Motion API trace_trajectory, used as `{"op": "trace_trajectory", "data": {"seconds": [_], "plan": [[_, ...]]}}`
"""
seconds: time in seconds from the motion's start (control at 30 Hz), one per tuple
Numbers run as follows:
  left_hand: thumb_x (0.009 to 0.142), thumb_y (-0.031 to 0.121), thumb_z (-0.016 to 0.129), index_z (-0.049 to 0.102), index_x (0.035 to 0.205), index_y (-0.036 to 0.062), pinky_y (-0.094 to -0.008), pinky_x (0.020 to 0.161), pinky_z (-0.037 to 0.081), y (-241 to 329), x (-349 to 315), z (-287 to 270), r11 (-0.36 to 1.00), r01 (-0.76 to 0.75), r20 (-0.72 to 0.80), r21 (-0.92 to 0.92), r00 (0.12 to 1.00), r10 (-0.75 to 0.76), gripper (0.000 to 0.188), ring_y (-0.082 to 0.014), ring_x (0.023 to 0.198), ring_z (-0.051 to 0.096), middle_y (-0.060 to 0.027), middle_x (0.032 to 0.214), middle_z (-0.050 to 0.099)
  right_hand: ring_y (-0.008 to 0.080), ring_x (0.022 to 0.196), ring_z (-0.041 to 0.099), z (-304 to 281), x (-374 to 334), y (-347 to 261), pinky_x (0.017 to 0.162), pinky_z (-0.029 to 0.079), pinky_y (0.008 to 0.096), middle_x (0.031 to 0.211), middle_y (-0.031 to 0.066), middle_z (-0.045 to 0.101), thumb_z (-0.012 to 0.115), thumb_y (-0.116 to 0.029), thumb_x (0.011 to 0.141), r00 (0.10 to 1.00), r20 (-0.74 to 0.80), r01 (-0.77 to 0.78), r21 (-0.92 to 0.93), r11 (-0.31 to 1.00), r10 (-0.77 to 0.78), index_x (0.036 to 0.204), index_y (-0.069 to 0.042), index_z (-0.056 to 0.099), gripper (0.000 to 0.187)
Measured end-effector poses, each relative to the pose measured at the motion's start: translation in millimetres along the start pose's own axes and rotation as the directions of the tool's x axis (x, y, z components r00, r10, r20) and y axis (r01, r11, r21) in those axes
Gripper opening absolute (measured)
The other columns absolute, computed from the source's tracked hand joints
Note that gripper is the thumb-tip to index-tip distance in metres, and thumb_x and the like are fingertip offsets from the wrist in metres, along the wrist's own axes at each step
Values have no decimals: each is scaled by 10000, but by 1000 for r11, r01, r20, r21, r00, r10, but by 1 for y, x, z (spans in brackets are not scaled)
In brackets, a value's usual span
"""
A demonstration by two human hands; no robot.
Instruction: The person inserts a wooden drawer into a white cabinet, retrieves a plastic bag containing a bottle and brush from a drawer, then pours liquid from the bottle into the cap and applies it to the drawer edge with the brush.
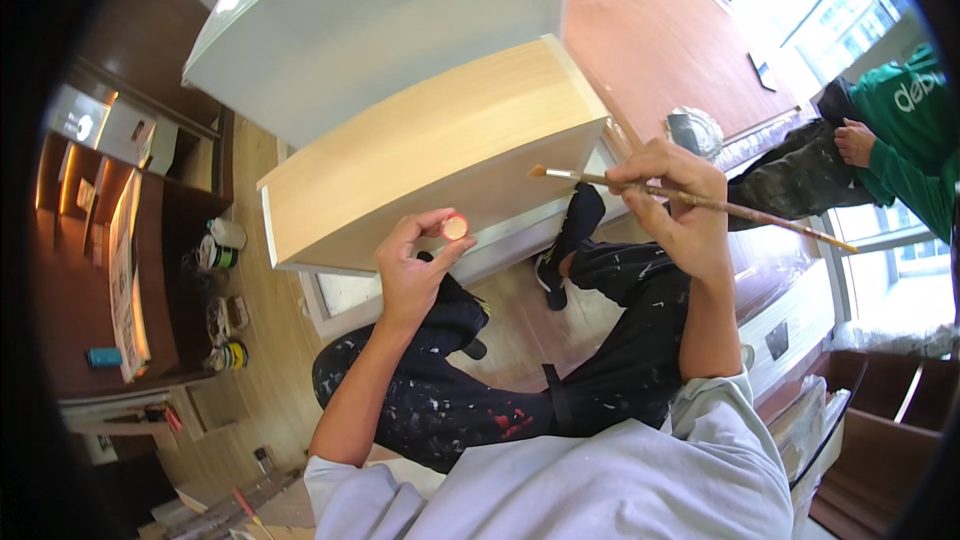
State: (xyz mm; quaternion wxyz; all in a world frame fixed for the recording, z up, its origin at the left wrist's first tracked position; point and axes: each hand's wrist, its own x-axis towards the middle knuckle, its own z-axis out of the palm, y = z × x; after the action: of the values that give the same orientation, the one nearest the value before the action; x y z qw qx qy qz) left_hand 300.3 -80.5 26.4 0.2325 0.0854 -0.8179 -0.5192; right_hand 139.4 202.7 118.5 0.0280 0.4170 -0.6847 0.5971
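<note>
My left hand [405,270] pinches a small round cap [455,228] with a red rim and a pale cream inside, its opening facing up. In my right hand [690,205] is a thin paintbrush [567,174], gripped by its brown, stained handle. The tan bristles point left, apart from the cap. Just beyond both hands stands a light wood cabinet piece [430,140] with pale edges. The bristle tip hangs in front of its right part; whether they touch I cannot tell.
A person in a green top [915,130] is at the right. Behind the wood piece rises a grey curved panel [400,30]; a reddish-brown board [660,40] holds a plastic-covered dish [694,132]. Several paint tubs [228,355] stand on the floor at left, near dark shelving [85,290].
</note>
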Motion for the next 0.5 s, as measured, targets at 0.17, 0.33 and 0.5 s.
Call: {"op": "trace_trajectory", "data": {"seconds": [0.17, 0.33, 0.5], "plan": [[789, 1, 908, 729, 1177, -9, -303, 947, 525, 8, -2, -1, 997, -26, 29, -67, 999, 28, 427, -133, 980, 657, -48, 1062, 720, 143, 733, 670, 26, 0, -10, 657, 514, 272, 868, 98, 719, 717, 25, 863, 990, 139, 16, 122, 992, -33, 1044, 11, 781, 193], [787, 130, 941, 755, 1141, 22, -317, 884, 551, 13, -4, 0, 996, -63, 31, -59, 997, 65, 414, -169, 938, 698, -78, 1020, 749, 146, 696, 659, 47, -1, -18, 629, 505, 270, 837, 98, 704, 721, 39, 856, 974, 227, -32, 63, 998, 17, 1031, 12, 777, 186], [774, 75, 940, 744, 1149, 26, -295, 901, 540, 18, -6, -1, 994, -99, 64, -36, 993, 101, 426, -140, 951, 698, -56, 1035, 751, 159, 682, 657, 56, 1, -22, 620, 499, 277, 809, 103, 703, 730, 35, 826, 967, 255, -11, -16, 1000, 15, 1000, 9, 782, 184]]}}
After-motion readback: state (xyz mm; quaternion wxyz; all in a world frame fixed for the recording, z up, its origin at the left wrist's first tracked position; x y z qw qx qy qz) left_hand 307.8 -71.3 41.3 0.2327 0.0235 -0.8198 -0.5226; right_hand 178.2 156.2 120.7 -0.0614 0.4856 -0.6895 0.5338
